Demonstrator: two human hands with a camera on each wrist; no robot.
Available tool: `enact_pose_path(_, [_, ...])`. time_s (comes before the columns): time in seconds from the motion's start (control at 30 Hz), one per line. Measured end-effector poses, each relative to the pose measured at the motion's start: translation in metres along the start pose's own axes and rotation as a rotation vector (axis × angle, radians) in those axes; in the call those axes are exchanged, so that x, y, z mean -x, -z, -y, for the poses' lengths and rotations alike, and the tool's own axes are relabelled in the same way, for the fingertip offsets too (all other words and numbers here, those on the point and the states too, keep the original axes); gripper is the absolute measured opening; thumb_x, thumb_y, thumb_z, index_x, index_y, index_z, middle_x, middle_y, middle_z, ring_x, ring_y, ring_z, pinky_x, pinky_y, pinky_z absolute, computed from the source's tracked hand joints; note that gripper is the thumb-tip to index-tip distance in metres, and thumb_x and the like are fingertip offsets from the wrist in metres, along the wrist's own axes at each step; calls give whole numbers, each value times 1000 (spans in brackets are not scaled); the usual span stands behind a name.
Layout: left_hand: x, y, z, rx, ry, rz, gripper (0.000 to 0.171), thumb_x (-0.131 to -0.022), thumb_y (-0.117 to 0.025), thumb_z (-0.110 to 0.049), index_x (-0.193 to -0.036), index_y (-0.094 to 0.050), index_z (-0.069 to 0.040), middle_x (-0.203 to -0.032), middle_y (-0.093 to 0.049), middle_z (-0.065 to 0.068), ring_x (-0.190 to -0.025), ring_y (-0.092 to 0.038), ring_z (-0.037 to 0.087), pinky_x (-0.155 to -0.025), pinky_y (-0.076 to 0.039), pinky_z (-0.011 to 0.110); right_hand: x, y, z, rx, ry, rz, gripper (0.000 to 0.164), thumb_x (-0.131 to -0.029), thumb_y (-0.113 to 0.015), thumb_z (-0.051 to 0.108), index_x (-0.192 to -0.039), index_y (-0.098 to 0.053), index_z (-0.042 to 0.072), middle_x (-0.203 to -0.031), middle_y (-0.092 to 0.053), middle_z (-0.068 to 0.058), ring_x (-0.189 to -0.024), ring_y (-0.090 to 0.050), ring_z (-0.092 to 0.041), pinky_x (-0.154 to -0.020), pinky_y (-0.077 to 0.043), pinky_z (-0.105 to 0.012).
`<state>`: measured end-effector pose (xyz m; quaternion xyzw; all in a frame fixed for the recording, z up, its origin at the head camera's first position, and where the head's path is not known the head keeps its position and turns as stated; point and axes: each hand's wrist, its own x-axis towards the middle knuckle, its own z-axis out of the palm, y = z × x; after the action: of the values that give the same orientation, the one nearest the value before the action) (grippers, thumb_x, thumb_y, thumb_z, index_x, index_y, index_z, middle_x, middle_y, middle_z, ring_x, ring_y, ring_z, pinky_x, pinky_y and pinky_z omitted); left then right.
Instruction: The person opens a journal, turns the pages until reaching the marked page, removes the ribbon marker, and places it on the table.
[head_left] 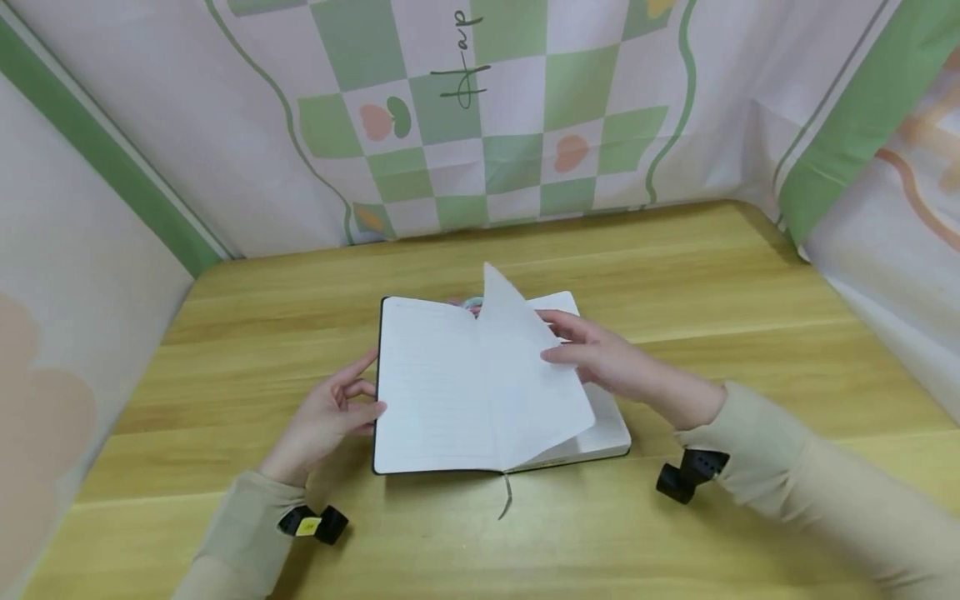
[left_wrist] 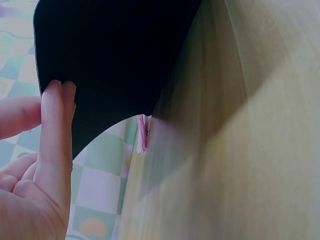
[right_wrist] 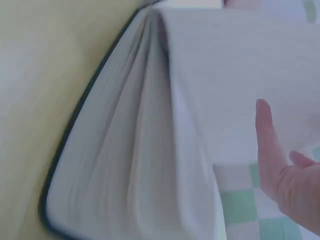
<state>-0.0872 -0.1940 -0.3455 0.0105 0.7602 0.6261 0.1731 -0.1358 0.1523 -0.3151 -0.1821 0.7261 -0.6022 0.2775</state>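
Observation:
An open notebook [head_left: 435, 383] with white lined pages lies in front of me, its left side raised off the table. My left hand [head_left: 322, 425] pinches the left edge, thumb on the page side; in the left wrist view its fingers lie against the black cover [left_wrist: 115, 55]. My right hand [head_left: 607, 358] holds a lifted page [head_left: 525, 383] near its outer edge, thumb in front and fingers behind. That page bends up with its top corner raised. Below it, the right wrist view shows the fanned page block [right_wrist: 110, 130]. A thin ribbon bookmark [head_left: 509, 497] hangs from the spine's lower end.
Behind the notebook, a small pink and teal item [head_left: 472, 303] is mostly hidden; the left wrist view shows pink threads [left_wrist: 143, 134] there. The wooden table [head_left: 300, 308] ends at a green checkered cloth [head_left: 517, 158]. Each wrist carries a black camera [head_left: 690, 475].

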Motion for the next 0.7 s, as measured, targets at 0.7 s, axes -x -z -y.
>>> enact_pose_path(0.7, [2, 0, 1, 23, -18, 7, 74, -89, -58, 3, -152, -21, -13, -90, -57, -5, -77, -60, 6, -70, -54, 28, -10, -76, -6, 904, 32, 219, 62, -96, -51, 43, -150, -29, 21, -156, -14, -19, -141, -19, -40, -107, -24, -61])
